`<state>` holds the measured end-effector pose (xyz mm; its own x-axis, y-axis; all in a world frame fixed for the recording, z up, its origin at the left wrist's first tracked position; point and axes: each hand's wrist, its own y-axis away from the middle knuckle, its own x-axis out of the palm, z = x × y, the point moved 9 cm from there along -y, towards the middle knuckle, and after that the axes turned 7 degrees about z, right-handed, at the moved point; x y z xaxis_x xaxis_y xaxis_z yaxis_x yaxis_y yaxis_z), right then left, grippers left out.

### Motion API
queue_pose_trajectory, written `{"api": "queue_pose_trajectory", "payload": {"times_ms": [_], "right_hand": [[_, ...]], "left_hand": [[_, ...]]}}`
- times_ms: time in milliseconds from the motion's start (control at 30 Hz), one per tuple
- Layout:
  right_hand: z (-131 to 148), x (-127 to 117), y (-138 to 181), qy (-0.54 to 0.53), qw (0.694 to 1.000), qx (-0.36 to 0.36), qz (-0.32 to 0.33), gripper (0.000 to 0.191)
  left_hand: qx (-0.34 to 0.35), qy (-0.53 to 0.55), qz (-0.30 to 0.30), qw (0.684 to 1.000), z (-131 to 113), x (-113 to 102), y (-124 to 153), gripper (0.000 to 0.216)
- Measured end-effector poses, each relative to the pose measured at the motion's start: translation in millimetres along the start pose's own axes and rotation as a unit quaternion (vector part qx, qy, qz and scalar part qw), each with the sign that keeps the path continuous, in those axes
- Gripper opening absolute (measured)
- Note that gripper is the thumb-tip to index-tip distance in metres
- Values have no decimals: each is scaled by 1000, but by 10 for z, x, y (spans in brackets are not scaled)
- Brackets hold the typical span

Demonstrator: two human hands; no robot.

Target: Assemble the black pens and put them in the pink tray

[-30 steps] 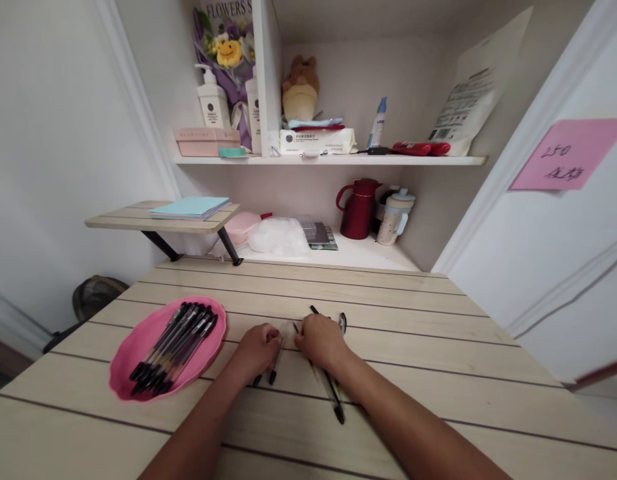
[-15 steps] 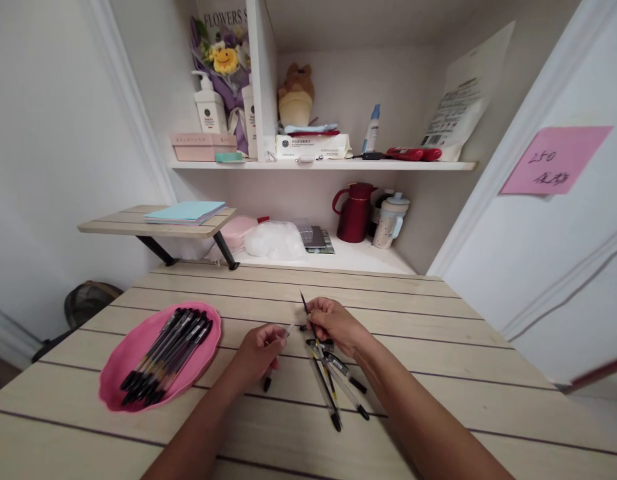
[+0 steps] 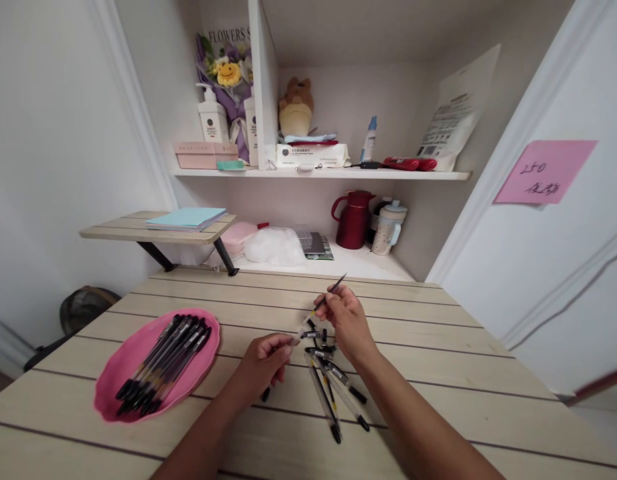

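My left hand [image 3: 268, 360] is closed around a clear pen barrel [image 3: 297, 339], its black end showing below the fingers. In my right hand [image 3: 342, 313] a dark pen refill [image 3: 333, 287] is pinched, slanting down to the left. The refill's lower end meets the open top of the barrel; how far it is inside I cannot tell. Under and beside my right hand lie loose pen barrels [image 3: 324, 400], black pen caps [image 3: 337, 371] and a yellow-marked refill [image 3: 330, 393]. To the left, a pink tray [image 3: 208, 353] holds several black pens [image 3: 163, 363].
A small raised stand [image 3: 123, 227] with blue paper [image 3: 186, 218] stands at the back left. Behind the table, a shelf unit [image 3: 318, 175] holds a red jug [image 3: 355, 220], a tumbler [image 3: 388, 229] and a plastic bag [image 3: 273, 247]. A pink note [image 3: 546, 171] hangs on the right.
My right hand has tilted the refill from nearly upright to a slant and brought its lower end to the barrel in my left hand. The view has tipped slightly upward.
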<state>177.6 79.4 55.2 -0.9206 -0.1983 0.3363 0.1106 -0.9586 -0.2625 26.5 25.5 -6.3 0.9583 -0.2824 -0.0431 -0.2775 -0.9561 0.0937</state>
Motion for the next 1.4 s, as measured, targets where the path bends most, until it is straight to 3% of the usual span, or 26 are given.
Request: {"api": "queue_pose_trajectory", "payload": {"times_ms": [500, 900, 1200, 1400], "right_hand": [[41, 72, 58, 51, 999, -16, 6, 16], [128, 94, 106, 94, 995, -37, -7, 15], [-85, 358, 140, 130, 984, 39, 116, 18], [18, 58, 17, 166, 984, 35, 55, 25]], "left_hand": [[16, -7, -11, 1000, -19, -25, 0, 38], [24, -2, -57, 998, -57, -55, 20, 37], [41, 2, -51, 998, -113, -45, 27, 41], [42, 51, -52, 996, -113, -51, 23, 41]]}}
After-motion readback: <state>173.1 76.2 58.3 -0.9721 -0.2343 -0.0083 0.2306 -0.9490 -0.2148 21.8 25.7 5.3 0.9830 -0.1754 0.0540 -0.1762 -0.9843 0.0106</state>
